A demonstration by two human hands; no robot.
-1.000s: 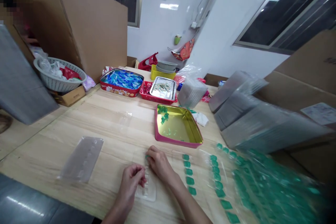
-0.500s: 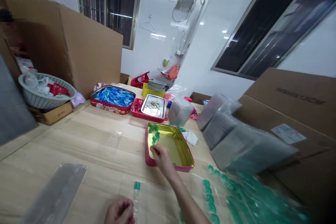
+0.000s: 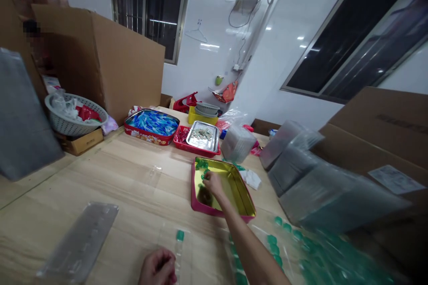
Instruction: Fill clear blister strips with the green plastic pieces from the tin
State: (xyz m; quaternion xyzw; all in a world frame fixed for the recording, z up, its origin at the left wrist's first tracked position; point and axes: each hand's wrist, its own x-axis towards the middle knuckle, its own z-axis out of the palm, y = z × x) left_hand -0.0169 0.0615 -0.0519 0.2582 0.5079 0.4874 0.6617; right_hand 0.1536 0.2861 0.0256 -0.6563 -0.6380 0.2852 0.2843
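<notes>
My right hand [image 3: 213, 183] reaches into the pink tin with the gold inside [image 3: 246, 205], its curled fingers beside a small heap of green pieces [image 3: 201, 164] at the tin's far left corner. My left hand [image 3: 158, 267] rests curled on the wooden table at the bottom edge, touching a clear blister strip [image 3: 179, 249] that carries one green piece [image 3: 180, 235] at its far end. To the right lie rows of filled strips with green pieces [image 3: 301, 249].
An empty clear strip [image 3: 80, 242] lies at the left. Behind stand a red tin of blue pieces [image 3: 152, 122], a steel tray [image 3: 202, 136] on a red tray, a white basket [image 3: 75, 114], cardboard boxes [image 3: 100, 60] and stacks of clear packaging [image 3: 310, 173].
My right hand left the strip, went forward into the pink tin and now sits deeper in it near the green pieces. The left hand has stayed on the strip. The camera tilted up.
</notes>
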